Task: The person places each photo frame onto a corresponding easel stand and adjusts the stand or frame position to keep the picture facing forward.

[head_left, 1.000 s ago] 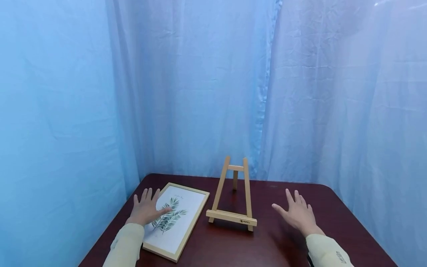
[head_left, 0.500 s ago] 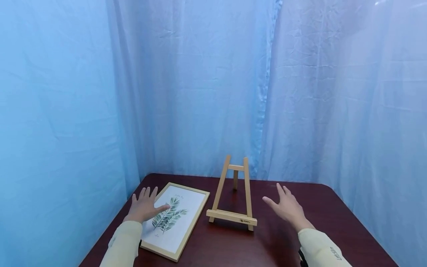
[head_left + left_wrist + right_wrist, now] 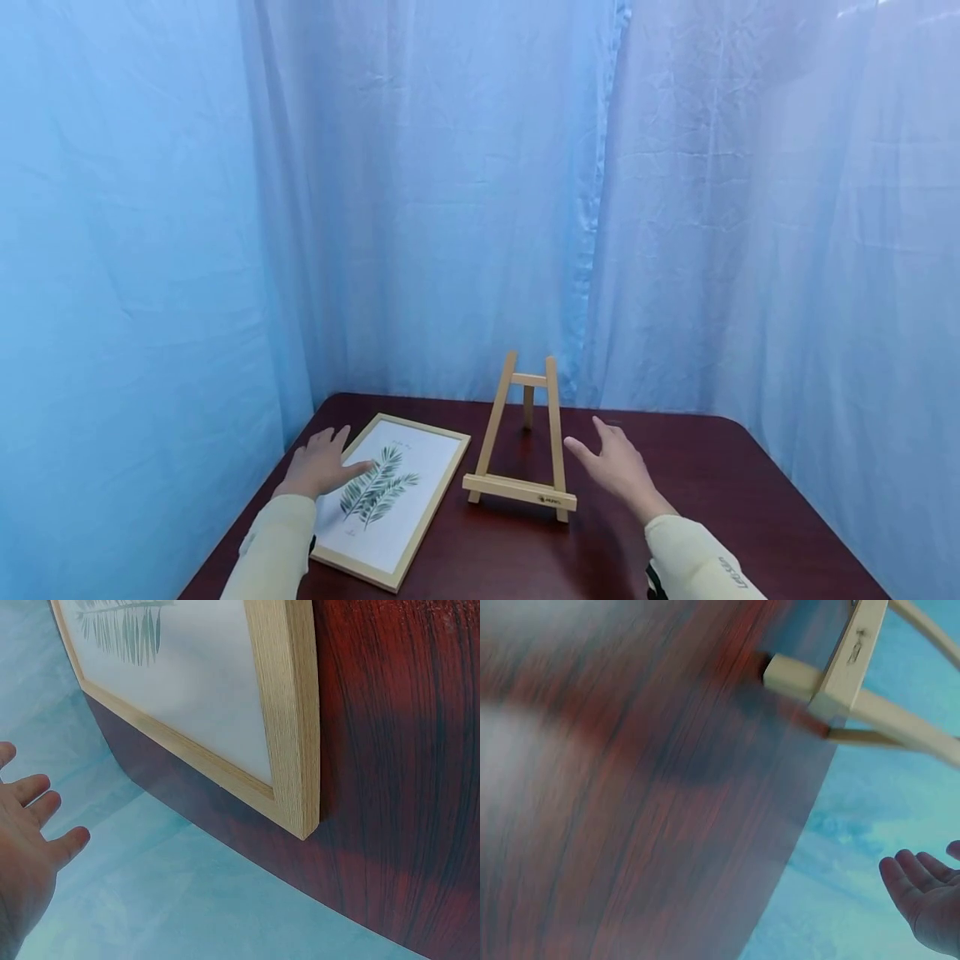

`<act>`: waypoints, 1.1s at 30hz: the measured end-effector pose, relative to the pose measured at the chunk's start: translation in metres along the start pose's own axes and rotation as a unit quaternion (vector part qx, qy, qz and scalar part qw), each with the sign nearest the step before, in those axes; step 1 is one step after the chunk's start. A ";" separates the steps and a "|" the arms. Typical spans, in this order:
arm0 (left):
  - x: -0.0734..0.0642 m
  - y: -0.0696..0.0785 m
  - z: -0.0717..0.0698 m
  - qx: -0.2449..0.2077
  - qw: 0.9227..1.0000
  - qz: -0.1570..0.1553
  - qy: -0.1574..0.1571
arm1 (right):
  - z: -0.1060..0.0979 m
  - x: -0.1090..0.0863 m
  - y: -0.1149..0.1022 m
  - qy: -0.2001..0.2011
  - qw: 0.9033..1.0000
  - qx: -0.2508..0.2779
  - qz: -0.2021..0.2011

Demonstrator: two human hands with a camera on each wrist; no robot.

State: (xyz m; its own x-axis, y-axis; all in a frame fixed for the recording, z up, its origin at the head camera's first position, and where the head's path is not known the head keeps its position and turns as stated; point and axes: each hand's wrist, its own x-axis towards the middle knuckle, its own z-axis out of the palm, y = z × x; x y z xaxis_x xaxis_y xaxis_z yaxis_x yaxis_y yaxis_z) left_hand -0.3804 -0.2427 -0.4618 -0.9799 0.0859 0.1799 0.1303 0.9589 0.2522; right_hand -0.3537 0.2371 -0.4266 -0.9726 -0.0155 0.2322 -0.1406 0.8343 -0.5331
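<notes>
A light-wood picture frame (image 3: 429,510) with a green fern-leaf print lies on the table at the left. Over its left edge hovers my left hand (image 3: 318,465), fingers spread and holding nothing; the left wrist view shows that hand (image 3: 30,847) apart from the frame's corner (image 3: 292,802). A small wooden easel (image 3: 517,490) stands upright near the middle, its ledge bare. Just right of the easel my right hand (image 3: 617,467) is held in the air, thumb toward the easel's leg. In the right wrist view, a gap separates this hand (image 3: 934,900) from the easel (image 3: 855,660).
The dark red-brown wooden table (image 3: 720,500) has rounded far corners. Pale blue curtains (image 3: 450,208) hang behind it and along both sides. The easel's rear leg (image 3: 528,407) reaches back behind its crossbar.
My right hand has moved left, closer to the easel. The left hand has shifted slightly left and its fingers bend a little more. Frame and easel have stayed in place.
</notes>
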 end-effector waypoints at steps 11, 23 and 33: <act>0.004 -0.001 -0.005 -0.012 1.000 -0.016 -0.004 | 0.013 0.000 -0.021 0.013 0.999 0.041 0.004; -0.002 -0.006 -0.008 -0.052 0.998 -0.045 -0.007 | 0.032 -0.005 -0.039 0.030 0.997 0.065 -0.014; -0.001 -0.013 -0.009 -0.065 0.996 -0.053 -0.015 | 0.046 -0.013 -0.056 0.030 0.993 0.109 -0.023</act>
State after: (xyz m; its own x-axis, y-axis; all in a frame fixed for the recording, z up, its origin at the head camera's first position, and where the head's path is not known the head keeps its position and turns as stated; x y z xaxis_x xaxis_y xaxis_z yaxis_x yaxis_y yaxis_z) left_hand -0.3801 -0.2578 -0.4569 -0.9930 -0.0036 0.1180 0.0429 0.9202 0.3890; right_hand -0.3423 0.1654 -0.4376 -0.9519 -0.0125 0.3061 -0.2285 0.6942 -0.6825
